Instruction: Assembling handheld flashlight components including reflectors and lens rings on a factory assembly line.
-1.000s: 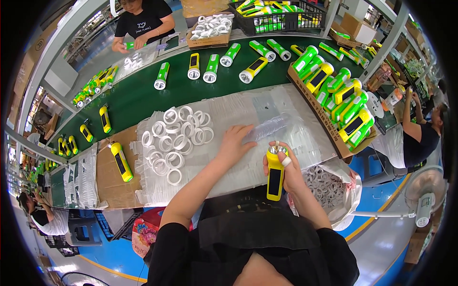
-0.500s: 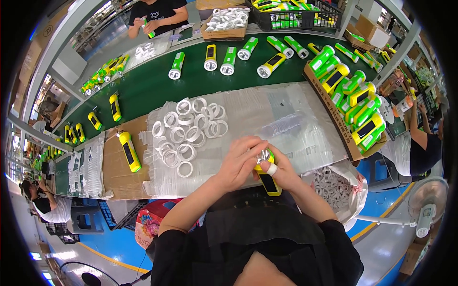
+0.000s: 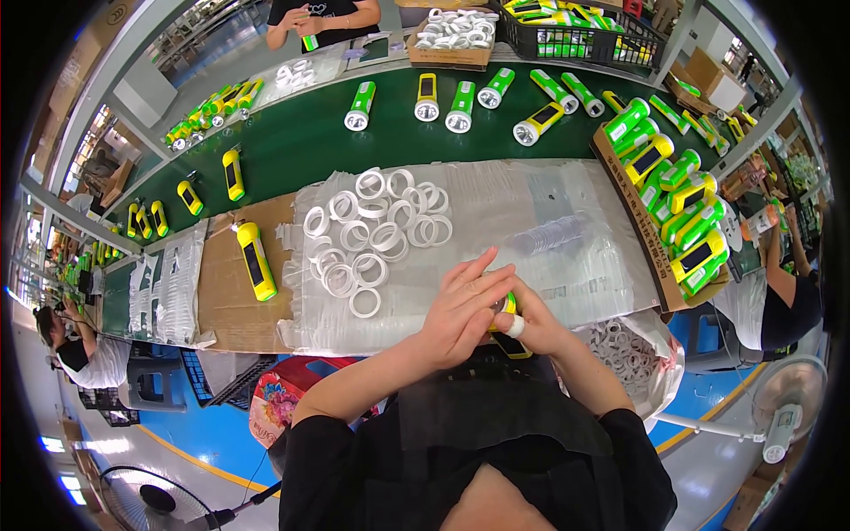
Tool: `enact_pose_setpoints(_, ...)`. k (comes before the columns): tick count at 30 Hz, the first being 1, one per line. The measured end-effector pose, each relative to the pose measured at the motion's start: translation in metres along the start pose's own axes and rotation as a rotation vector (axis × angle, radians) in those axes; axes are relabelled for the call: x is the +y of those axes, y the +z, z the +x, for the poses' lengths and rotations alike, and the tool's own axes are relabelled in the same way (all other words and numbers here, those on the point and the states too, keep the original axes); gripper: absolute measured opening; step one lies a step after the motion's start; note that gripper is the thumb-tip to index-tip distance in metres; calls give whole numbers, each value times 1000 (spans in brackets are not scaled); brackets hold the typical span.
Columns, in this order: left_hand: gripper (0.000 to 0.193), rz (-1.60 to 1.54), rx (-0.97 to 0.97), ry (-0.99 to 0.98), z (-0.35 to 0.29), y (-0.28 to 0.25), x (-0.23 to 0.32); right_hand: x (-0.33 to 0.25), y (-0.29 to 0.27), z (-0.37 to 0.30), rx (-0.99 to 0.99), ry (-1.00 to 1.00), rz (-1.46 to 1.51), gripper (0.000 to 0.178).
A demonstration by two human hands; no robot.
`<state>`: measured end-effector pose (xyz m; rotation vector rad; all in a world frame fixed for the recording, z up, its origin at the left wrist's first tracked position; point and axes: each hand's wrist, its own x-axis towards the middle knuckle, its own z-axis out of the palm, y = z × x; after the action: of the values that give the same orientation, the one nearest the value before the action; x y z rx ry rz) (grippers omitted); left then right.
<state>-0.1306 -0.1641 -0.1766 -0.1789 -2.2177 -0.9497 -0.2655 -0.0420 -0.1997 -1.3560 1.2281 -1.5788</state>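
A cardboard box (image 3: 639, 221) at the right is heaped with green and yellow torches; a black crate (image 3: 580, 44) beyond holds more. White rings fill a smaller carton (image 3: 449, 57) beside the crate and an open bag (image 3: 666, 350) below the tabletop (image 3: 482, 203). Loose rings (image 3: 367, 252) lie left of the hands, clear discs (image 3: 551, 234) just beyond them, and a yellow torch (image 3: 255, 259) farther left. The right hand (image 3: 534, 317) grips a torch (image 3: 513, 345) near the person's body; the left hand (image 3: 460, 314), fingers extended, covers its upper end. Its long axis runs roughly away from the body, tail nearest.
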Motion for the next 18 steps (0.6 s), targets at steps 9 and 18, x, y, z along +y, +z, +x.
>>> enact_pose_setpoints(9,40,-240,55,-115,1,-11,-8,-11,6,13,-90,193,246,61)
enact_pose_setpoints(18,43,-89,163,-96,-3,0,1,-10,8,22,-83,64,42,55)
